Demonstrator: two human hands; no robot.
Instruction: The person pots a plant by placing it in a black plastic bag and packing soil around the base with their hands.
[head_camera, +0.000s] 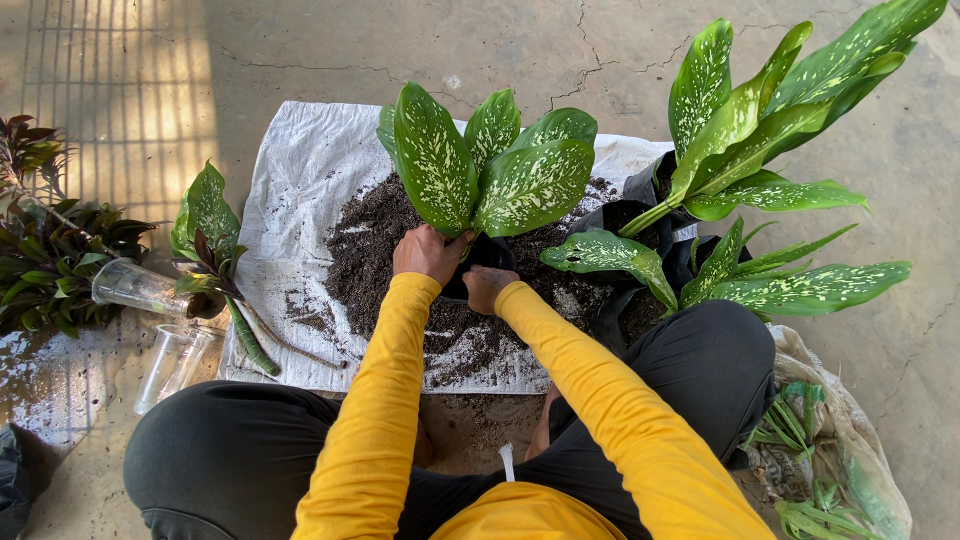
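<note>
Left hand (428, 253) closed round base of spotted-leaf plant (490, 165), stem held upright in black grow bag (482, 262) on soil heap (375, 245). Right hand (488, 288) curled on bag rim — fingers partly hidden. Keep stem centred, press soil evenly, avoid tipping bag.

Yellow long sleeves, black trousers.
</note>
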